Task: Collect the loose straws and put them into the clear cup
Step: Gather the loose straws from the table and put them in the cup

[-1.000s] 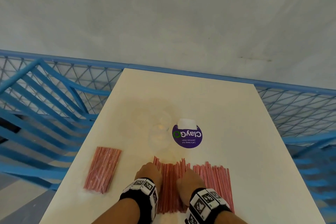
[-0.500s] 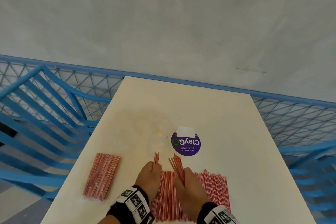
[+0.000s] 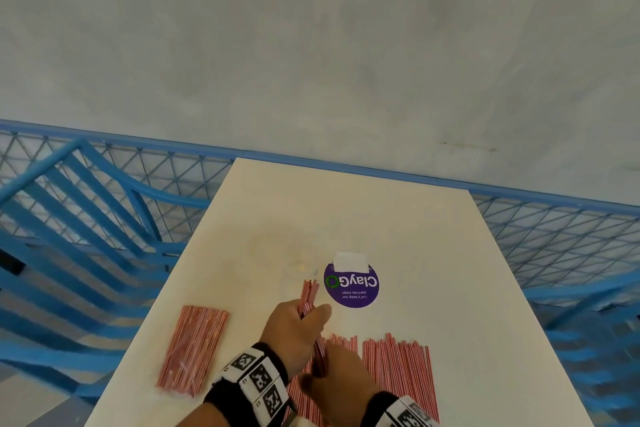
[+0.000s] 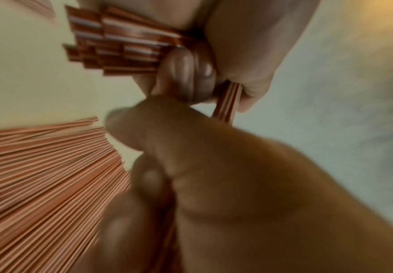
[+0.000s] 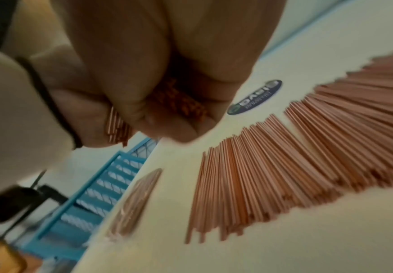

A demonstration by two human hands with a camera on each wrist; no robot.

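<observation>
On the white table [image 3: 346, 211], my left hand [image 3: 304, 319] grips a bundle of red-and-white straws [image 3: 309, 291] near its upper part. Its tips point up toward the faint clear cup [image 3: 294, 270] just beyond them. Below it, my right hand [image 3: 332, 371] holds the lower end of the same bundle. In the right wrist view, curled fingers [image 5: 144, 114] wrap the straw bundle [image 5: 179, 103]. The left wrist view is blurred and shows straw ends [image 4: 120, 40] sticking out of a fist. Many loose straws [image 3: 398, 371] lie in rows under and to the right of my hands.
A sealed pack of straws [image 3: 192, 348] lies near the table's left edge. A round purple sticker [image 3: 350, 284] sits right of the cup. Blue slatted chairs [image 3: 69, 236] and a blue mesh fence [image 3: 554, 236] flank the table, with a grey wall behind.
Both hands lifted off the flat pile, each with some straws, then came together on one bundle. The left hand rose toward the cup; the right dropped to the bundle's lower end.
</observation>
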